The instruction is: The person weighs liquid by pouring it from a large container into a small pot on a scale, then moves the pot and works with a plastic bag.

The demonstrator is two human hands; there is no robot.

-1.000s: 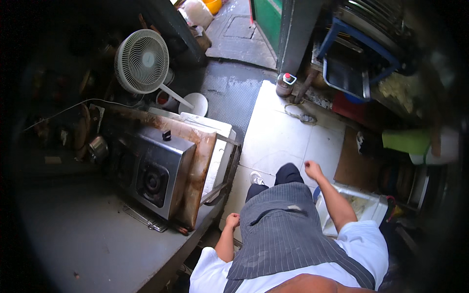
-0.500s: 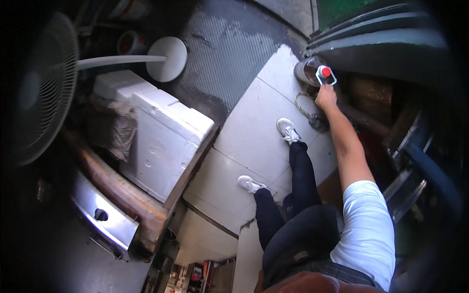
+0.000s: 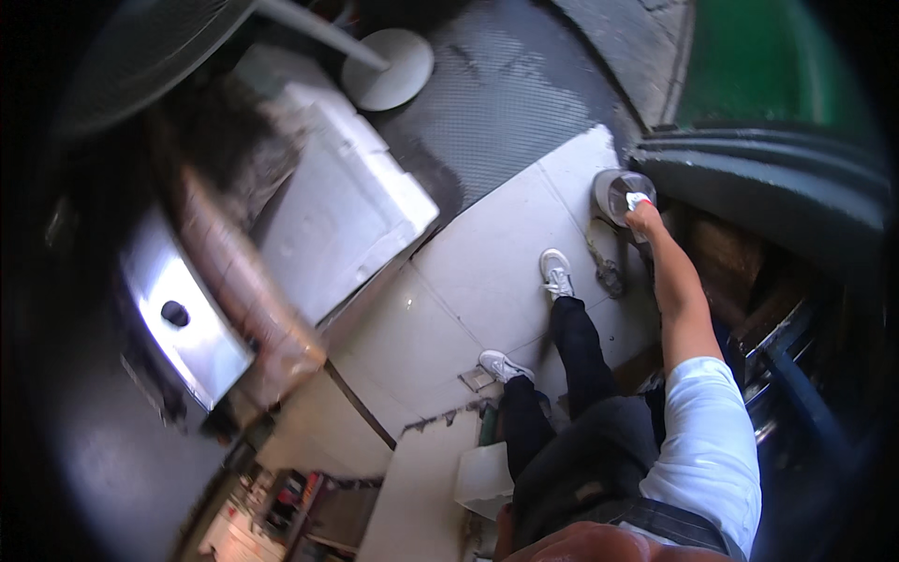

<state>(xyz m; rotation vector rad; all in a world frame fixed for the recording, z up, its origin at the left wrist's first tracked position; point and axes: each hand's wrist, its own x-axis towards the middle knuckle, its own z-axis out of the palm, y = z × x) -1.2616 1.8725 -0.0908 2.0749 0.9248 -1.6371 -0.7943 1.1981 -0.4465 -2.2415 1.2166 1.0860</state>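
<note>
A clear plastic jug [image 3: 609, 194] with dark contents and a red cap is at the far right of the white tiles, close to the dark ledge. My right hand [image 3: 643, 218] is closed at its top, over the white carrying handle, and hides most of the handle and part of the cap. Whether the jug's base touches the floor, I cannot tell. A cord with a dark lump [image 3: 610, 276] at its end lies on the tiles just nearer than the jug. My left hand is out of sight.
A white foam box [image 3: 328, 220] stands on the left beside a fan's round base [image 3: 388, 70]. Nearer left are a brown wrapped roll [image 3: 239, 267] and a shiny metal panel [image 3: 183, 309] with a black knob. Blue metal bars [image 3: 805, 384] lie right of my arm. Dark ribbed matting [image 3: 506, 103] covers the far floor.
The view has turned, so the foam box and fan sit further up and more green shows at right. My right hand now covers more of the jug's cap and handle.
</note>
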